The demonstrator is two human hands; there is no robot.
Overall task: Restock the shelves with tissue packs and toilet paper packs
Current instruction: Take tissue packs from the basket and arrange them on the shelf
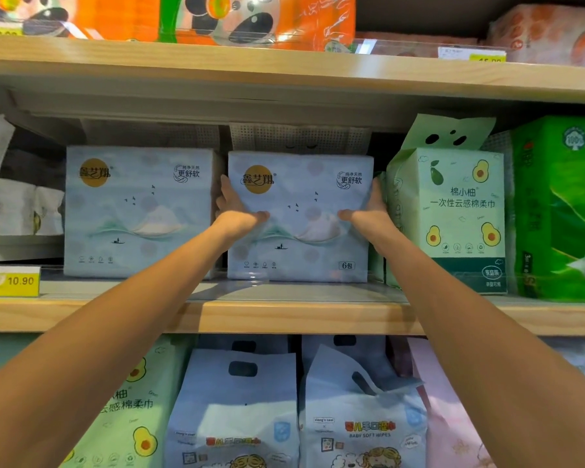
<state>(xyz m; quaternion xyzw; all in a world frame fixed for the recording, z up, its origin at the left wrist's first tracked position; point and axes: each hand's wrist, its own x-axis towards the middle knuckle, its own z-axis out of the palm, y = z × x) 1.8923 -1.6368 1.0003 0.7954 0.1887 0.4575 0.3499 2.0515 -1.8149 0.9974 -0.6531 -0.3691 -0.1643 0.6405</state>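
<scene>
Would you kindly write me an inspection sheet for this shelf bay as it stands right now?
Surface: middle wooden shelf, with a bare strip at the front edge and a clear plastic lip.
Job's things: pale blue tissue pack marked as six packs, upright on the shelf, beside a matching pack to its left.
Clutter: nothing seen.
Grippers: left hand and right hand clasp the pack's two sides, thumbs on its front.
Cables: nothing seen.
Surroundings: avocado-print cotton towel pack and green pack to the right; yellow price tag reading 10.90; orange panda packs above; baby soft wipes below.
</scene>
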